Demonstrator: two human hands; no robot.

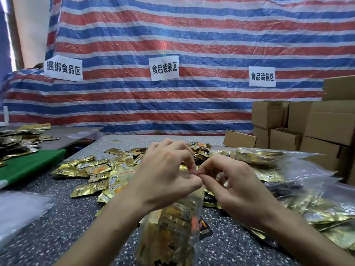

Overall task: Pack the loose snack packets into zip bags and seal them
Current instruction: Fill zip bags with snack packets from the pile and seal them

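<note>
A clear zip bag (171, 231) filled with gold snack packets hangs upright above the speckled table (63, 223), in front of me. My left hand (165, 173) and my right hand (234, 181) meet at its top edge, thumbs and forefingers pinching the bag's mouth side by side. Loose gold snack packets (92, 171) lie heaped on the table behind the hands. The zip strip itself is hidden by my fingers.
Filled clear bags (307, 204) are piled at the right. Cardboard boxes (315, 129) are stacked at the back right. A green board (28, 166) with more packets sits at the left, and flat clear plastic (17, 212) lies near the left edge. A striped tarp (172, 45) hangs behind.
</note>
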